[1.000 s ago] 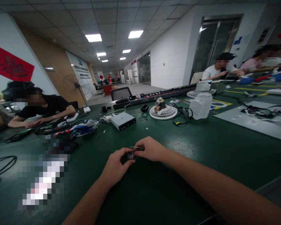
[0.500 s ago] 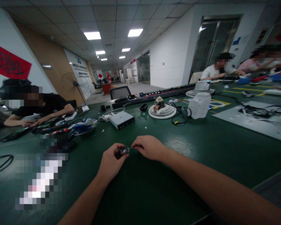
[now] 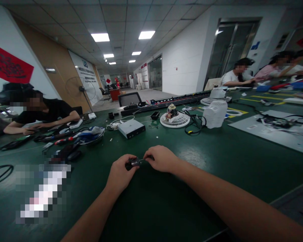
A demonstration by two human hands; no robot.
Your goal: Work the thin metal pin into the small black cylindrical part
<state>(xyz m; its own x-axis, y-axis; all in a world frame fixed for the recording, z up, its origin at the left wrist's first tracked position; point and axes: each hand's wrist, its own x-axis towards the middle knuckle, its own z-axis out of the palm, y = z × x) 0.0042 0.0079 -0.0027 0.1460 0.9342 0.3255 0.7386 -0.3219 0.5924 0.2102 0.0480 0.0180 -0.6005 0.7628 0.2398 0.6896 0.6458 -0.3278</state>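
My left hand (image 3: 121, 173) is closed around a small dark and silver cylindrical part (image 3: 134, 162), held just above the green table (image 3: 166, 208). My right hand (image 3: 160, 158) pinches a thin metal rod (image 3: 142, 160) that meets the end of that part. Both hands sit close together near the middle of the table, fingertips almost touching. What the rod is exactly I cannot make out.
A grey box (image 3: 131, 128) lies beyond my hands, with a white fan grille and motor (image 3: 175, 119) and a white fan housing (image 3: 215, 113) to the right. Tools and cables (image 3: 65, 136) lie at the left. Other people sit at the left and far right.
My hands drew slightly apart and then came close again; the small part has stayed in my left hand and the rod in my right. The view shifted a little.
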